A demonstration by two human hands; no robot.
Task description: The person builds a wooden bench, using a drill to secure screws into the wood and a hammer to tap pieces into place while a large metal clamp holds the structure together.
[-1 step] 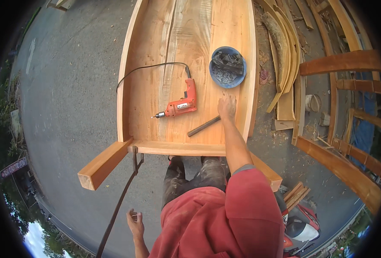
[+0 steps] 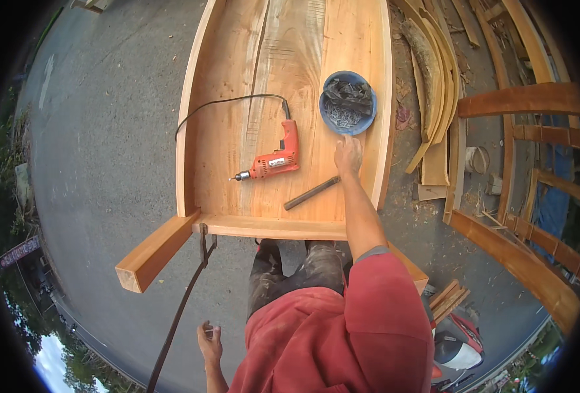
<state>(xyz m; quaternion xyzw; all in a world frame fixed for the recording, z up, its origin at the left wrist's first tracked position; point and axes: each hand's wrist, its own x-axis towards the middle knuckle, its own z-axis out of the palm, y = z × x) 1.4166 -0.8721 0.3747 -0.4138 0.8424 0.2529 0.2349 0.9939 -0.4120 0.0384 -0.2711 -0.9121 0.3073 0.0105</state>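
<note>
My right hand (image 2: pixel 349 156) is over the boards just short of a round blue bowl (image 2: pixel 329 122), its fingers loosely stretched toward the bowl's near rim. Inside the bowl lie many grey nails (image 2: pixel 344 116) and a crumpled black plastic bag (image 2: pixel 350 95). Beside my right wrist rests a dark, straight bar (image 2: pixel 311 194); my arm covers its far end. A red power drill (image 2: pixel 277 157) lies on its side left of the bowl. Low at the left, my left hand (image 2: pixel 210 342) is held with curled fingers around something small that I cannot make out.
The drill and bowl rest inside a raised-edge wooden frame (image 2: pixel 270 226) with stub legs (image 2: pixel 152 259). A black cord (image 2: pixel 231 101) crosses its left edge. A long metal clamp (image 2: pixel 184 304) hangs at its near left corner. Curved timber offcuts (image 2: pixel 434 78) and wooden frames (image 2: pixel 519 99) stand right.
My right hand has shifted very slightly, its fingers a little nearer the bowl's rim. The view has moved a touch; the drill, bar and my left hand look the same.
</note>
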